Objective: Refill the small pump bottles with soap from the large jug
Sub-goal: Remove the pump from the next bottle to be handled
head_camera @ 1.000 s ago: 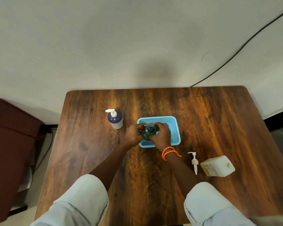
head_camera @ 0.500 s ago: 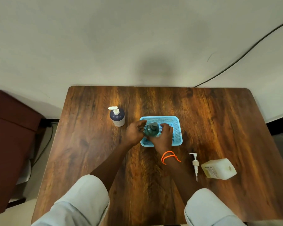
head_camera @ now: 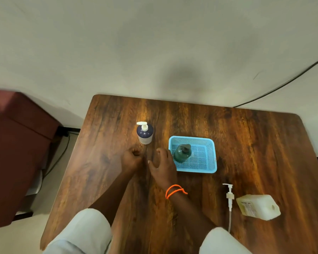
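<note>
A dark green pump bottle (head_camera: 182, 153) stands upright in the left part of a light blue mesh basket (head_camera: 206, 168), with its pump head on. A dark blue pump bottle (head_camera: 145, 133) with a white pump stands on the table to the basket's left. The pale soap jug (head_camera: 258, 207) lies on its side at the right front. My left hand (head_camera: 131, 159) hovers below the blue bottle with curled fingers, holding nothing I can see. My right hand (head_camera: 162, 166), fingers spread and relaxed, sits just left of the basket, touching neither bottle.
A loose white pump (head_camera: 229, 196) with its long tube lies on the wooden table (head_camera: 246, 143) just left of the jug. A dark red seat (head_camera: 17, 143) stands off the table's left edge. A black cable (head_camera: 283, 85) runs along the wall at the right.
Both hands have let go of the green bottle in the basket and moved left, onto the table between the basket and the blue bottle. The camera view shifted left.
</note>
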